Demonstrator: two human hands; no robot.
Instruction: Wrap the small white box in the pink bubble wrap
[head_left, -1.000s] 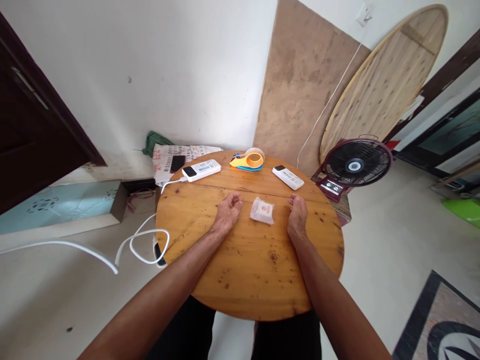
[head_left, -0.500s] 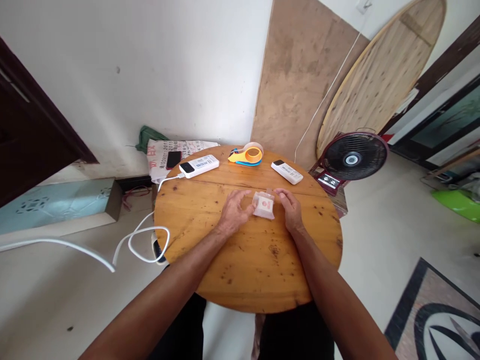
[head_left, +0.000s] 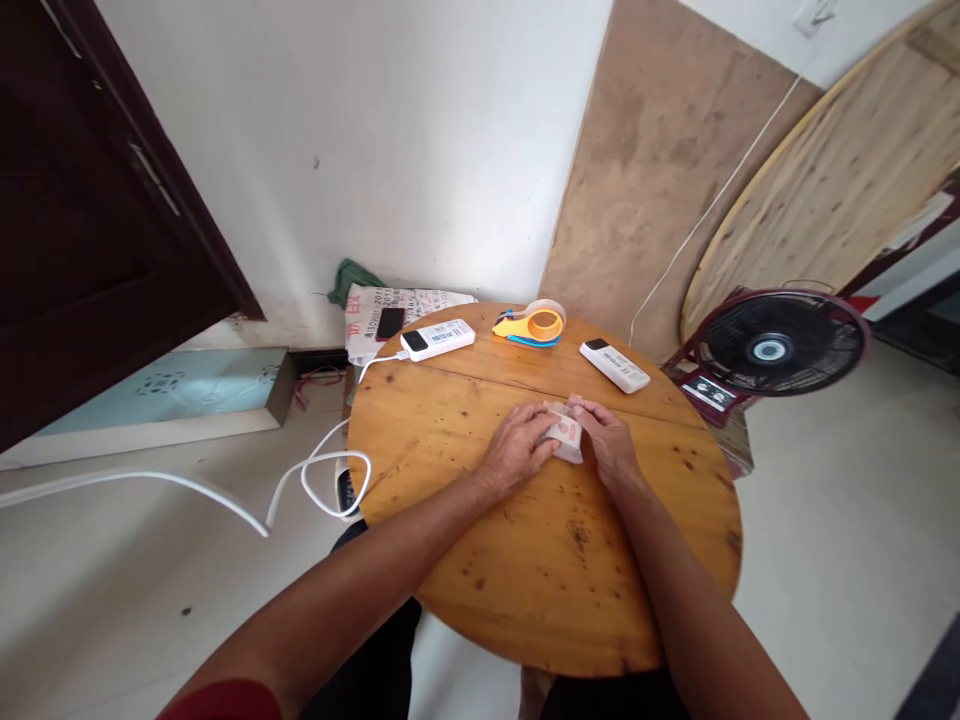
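Observation:
A small pale packet [head_left: 568,432] with red print, in what looks like clear plastic wrapping, lies on the round wooden table [head_left: 517,560]. My left hand [head_left: 519,447] grips its left side, fingers over the top and thumb at the near edge. At the packet's upper right corner, my right hand [head_left: 607,436] pinches the wrapping between thumb and fingers. Part of the packet is hidden under the left fingers.
Beyond the hands stand an orange and blue tape dispenser [head_left: 531,325], a white device with a cable [head_left: 439,340] and a second white device [head_left: 615,366]. A dark phone [head_left: 391,323] lies on a printed sack [head_left: 360,325]. A fan [head_left: 772,345] stands at the right.
My left hand has closed onto the packet's left side, and my right fingers have closed at its upper right corner. The whole view has shifted, moving the table rightward in the picture.

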